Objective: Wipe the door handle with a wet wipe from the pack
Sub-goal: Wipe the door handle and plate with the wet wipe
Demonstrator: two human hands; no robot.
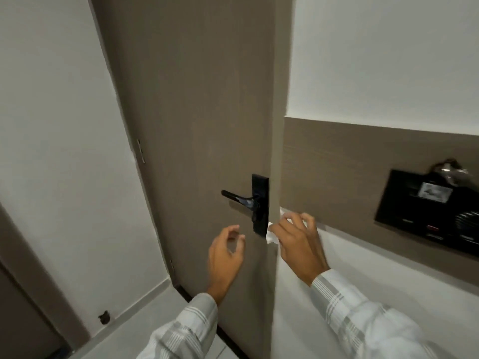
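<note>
A black lever door handle (239,198) on a black backplate (260,203) sits on the brown door (194,112), near its right edge. My right hand (298,242) is just right of and below the backplate, fingers curled around a crumpled white wet wipe (271,234). A bit of the wipe also shows above the fingers. My left hand (225,255) hovers below the lever, fingers loosely apart, holding nothing. Neither hand touches the handle. The wipe pack is not in view.
A brown wall panel (350,172) to the right carries a black switch plate (430,208) with a knob. White wall lies left of the door, with pale floor tiles (145,322) below. A small dark mark (104,317) sits at the skirting.
</note>
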